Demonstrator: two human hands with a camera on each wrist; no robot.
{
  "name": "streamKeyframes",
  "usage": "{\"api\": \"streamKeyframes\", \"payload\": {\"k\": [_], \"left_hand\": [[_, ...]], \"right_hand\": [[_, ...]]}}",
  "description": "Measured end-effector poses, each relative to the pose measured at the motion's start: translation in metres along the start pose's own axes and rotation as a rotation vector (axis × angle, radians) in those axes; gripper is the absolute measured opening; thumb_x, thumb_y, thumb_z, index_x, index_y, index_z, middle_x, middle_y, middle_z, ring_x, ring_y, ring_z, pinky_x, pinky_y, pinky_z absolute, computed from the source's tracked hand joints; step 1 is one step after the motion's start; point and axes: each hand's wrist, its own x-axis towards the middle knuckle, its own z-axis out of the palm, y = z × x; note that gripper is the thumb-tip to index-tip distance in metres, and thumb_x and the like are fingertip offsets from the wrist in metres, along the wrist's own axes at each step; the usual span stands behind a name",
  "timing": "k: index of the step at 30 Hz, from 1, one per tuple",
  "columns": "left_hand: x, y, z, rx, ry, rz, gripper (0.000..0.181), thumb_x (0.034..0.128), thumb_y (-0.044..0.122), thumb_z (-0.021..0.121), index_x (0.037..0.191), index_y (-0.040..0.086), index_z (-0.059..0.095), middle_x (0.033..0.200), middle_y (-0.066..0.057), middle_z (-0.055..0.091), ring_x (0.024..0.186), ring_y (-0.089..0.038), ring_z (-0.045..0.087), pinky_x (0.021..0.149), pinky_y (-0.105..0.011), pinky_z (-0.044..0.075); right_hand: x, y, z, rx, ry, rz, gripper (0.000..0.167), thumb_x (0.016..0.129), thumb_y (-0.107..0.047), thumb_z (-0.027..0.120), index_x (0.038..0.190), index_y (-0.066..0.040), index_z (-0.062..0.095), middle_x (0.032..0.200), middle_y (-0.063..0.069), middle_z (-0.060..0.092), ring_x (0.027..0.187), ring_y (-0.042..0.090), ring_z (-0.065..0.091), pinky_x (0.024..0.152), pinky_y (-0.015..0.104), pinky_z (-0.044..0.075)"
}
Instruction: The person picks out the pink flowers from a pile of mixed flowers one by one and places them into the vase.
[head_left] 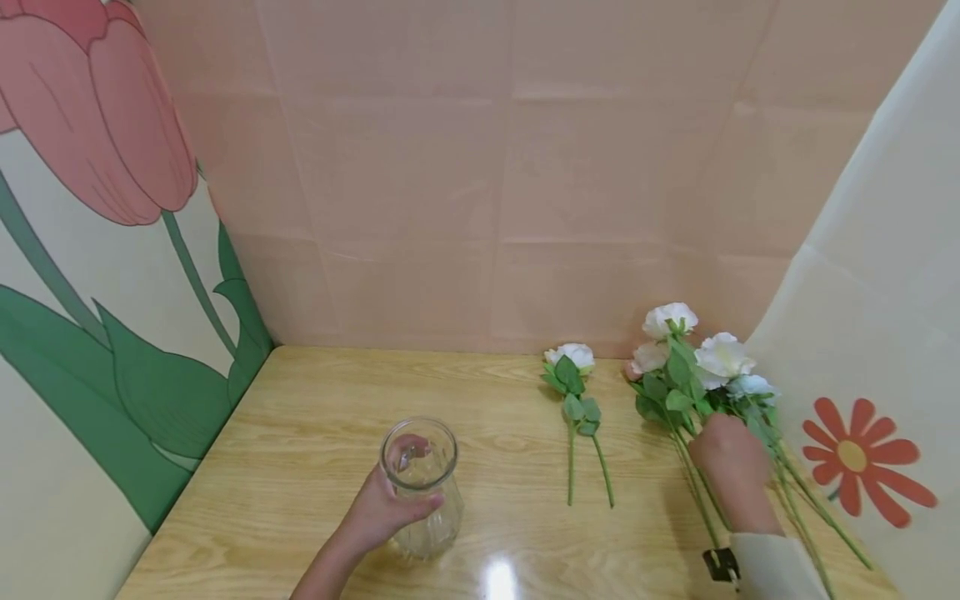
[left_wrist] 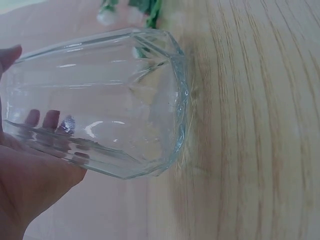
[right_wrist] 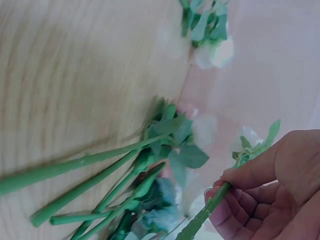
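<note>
While the left hand (head_left: 382, 510) wraps its fingers round the glass vase (head_left: 433, 529), upright on or just above the wooden table (head_left: 315, 433), a white flower (head_left: 576, 357) lies right of the vase. Farther right of the vase, by a bunch of flowers (head_left: 678, 398), the right hand (head_left: 733, 454) pinches a green stem (right_wrist: 210, 207).

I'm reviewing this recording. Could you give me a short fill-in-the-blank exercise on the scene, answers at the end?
1. The left grip holds the glass vase with its mouth facing ____.
2. The stem in the right grip is coloured ____.
3. The bloom lying on the wooden table, left of the larger bunch, has ____ petals.
4. The printed flower on the pale cloth has red petals and a ____ centre.

Missing words: up; green; white; yellow.
</note>
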Motion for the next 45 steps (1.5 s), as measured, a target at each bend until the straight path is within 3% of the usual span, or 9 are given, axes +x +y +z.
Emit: {"api": "streamKeyframes", "payload": {"k": [4, 9, 14, 21, 31, 37, 45], "left_hand": [[0.000, 0.000, 0.000, 0.005, 0.000, 0.006, 0.071, 0.0772, 0.014, 0.087, 0.137, 0.019, 0.049, 0.138, -0.014, 0.051, 0.136, -0.047, 0.041, 0.101, -0.078, 0.035], [0.000, 0.001, 0.001, 0.016, 0.007, -0.012, 0.071, 0.0765, 0.016, 0.088, 0.136, 0.021, 0.050, 0.138, -0.013, 0.053, 0.135, -0.048, 0.043, 0.102, -0.080, 0.031], [0.000, 0.002, 0.001, 0.017, 0.009, -0.014, 0.070, 0.0763, 0.017, 0.088, 0.135, 0.024, 0.051, 0.138, -0.013, 0.054, 0.134, -0.049, 0.044, 0.101, -0.079, 0.033], [-0.001, 0.001, 0.001, 0.023, 0.010, 0.005, 0.070, 0.0769, 0.016, 0.088, 0.136, 0.023, 0.050, 0.138, -0.012, 0.054, 0.136, -0.047, 0.043, 0.101, -0.079, 0.034], [0.000, 0.000, 0.001, 0.025, 0.012, 0.004, 0.070, 0.0776, 0.018, 0.088, 0.136, 0.023, 0.050, 0.139, -0.012, 0.054, 0.136, -0.048, 0.044, 0.102, -0.080, 0.032], [-0.001, 0.000, 0.001, 0.025, 0.016, -0.001, 0.070, 0.0779, 0.018, 0.087, 0.137, 0.023, 0.049, 0.140, -0.012, 0.054, 0.137, -0.047, 0.042, 0.103, -0.082, 0.028], [-0.001, 0.001, 0.002, 0.031, 0.028, -0.006, 0.070, 0.0757, 0.019, 0.089, 0.135, 0.025, 0.051, 0.138, -0.013, 0.055, 0.134, -0.049, 0.044, 0.101, -0.083, 0.028]], "right_hand": [[-0.005, -0.012, 0.000, -0.009, 0.044, -0.056, 0.015, 0.085, -0.004, 0.052, 0.089, 0.004, 0.065, 0.085, 0.027, 0.063, 0.069, 0.042, 0.062, 0.049, 0.051, 0.048], [-0.013, -0.030, 0.002, 0.002, 0.053, -0.079, 0.026, 0.086, -0.005, 0.053, 0.106, 0.009, 0.063, 0.095, 0.032, 0.063, 0.079, 0.051, 0.062, 0.055, 0.056, 0.050], [-0.025, -0.050, 0.010, 0.000, 0.099, -0.142, 0.027, 0.087, -0.003, 0.049, 0.106, 0.007, 0.065, 0.095, 0.030, 0.065, 0.074, 0.047, 0.063, 0.056, 0.056, 0.050], [-0.043, -0.085, 0.026, 0.042, 0.035, -0.207, 0.039, 0.095, -0.003, 0.048, 0.129, 0.009, 0.060, 0.123, 0.033, 0.063, 0.076, 0.036, 0.066, 0.055, 0.044, 0.051], [-0.056, -0.126, 0.058, 0.020, 0.062, -0.297, 0.020, 0.090, -0.004, 0.058, 0.106, 0.002, 0.069, 0.096, 0.021, 0.069, 0.082, 0.041, 0.067, 0.066, 0.054, 0.056], [-0.055, -0.147, 0.072, 0.031, -0.003, -0.284, 0.007, 0.089, -0.004, 0.059, 0.088, -0.003, 0.066, 0.087, 0.015, 0.068, 0.078, 0.038, 0.067, 0.063, 0.052, 0.055], [-0.052, -0.166, 0.086, 0.026, -0.076, -0.281, 0.011, 0.086, -0.001, 0.058, 0.076, -0.004, 0.063, 0.078, 0.012, 0.065, 0.069, 0.026, 0.062, 0.059, 0.043, 0.053]]}}
